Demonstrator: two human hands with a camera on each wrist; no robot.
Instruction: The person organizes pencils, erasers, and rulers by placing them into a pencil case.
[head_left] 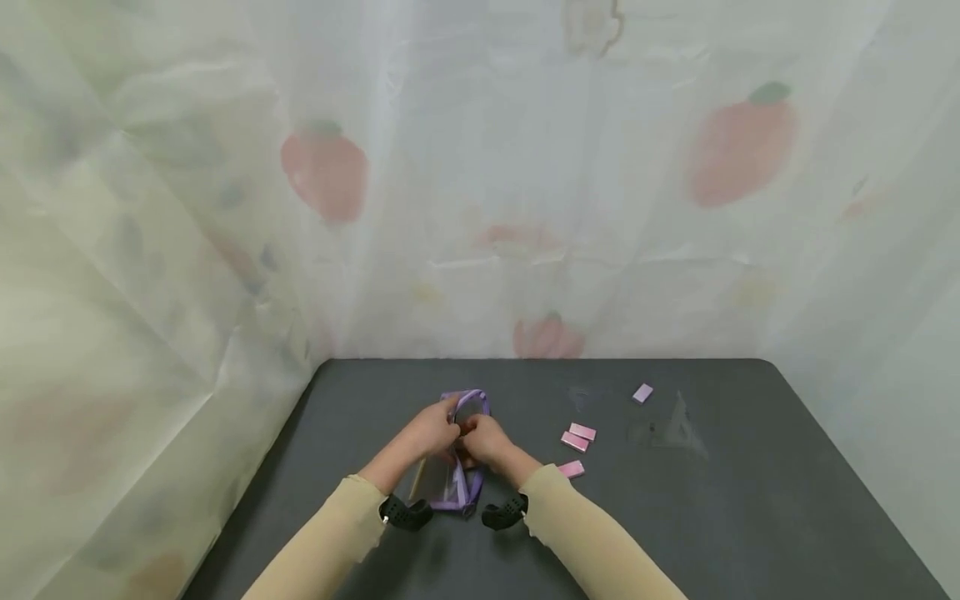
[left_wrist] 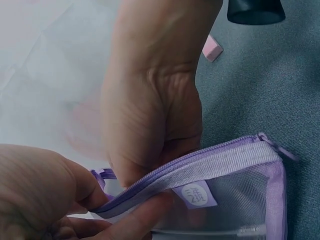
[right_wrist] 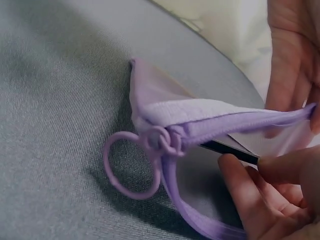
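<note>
Your two hands meet over a purple mesh pouch [head_left: 459, 467] lying on the dark tabletop [head_left: 750, 517], a little left of its middle and closer to your near edge than to the far one. Your left hand [head_left: 433, 429] pinches the pouch's zipper edge [left_wrist: 200, 167] between thumb and fingers, and your right hand [head_left: 483, 439] grips the same opening from the other side, fingers curled round the purple band. In the right wrist view the pouch mouth is pulled apart, with the zipper's ring pull [right_wrist: 132, 165] hanging loose at the end of the band just above the tabletop. A small label [left_wrist: 195, 195] sits on the mesh below the zipper band.

To your right, three pink erasers [head_left: 577, 437] lie near the pouch: two just beside each other, one closer to your right sleeve [head_left: 592, 533]. A fourth, paler purple piece [head_left: 642, 392] lies farther out towards the far edge, well apart from the pouch. Beside it a clear triangle ruler [head_left: 678, 425] lies flat, hard to make out against the dark surface.

The left edge of the tabletop runs close along the white strawberry-print curtain [head_left: 322, 175], which also hangs against the far edge. The open stretch lies to your right, beyond the ruler, and along the near edge.
</note>
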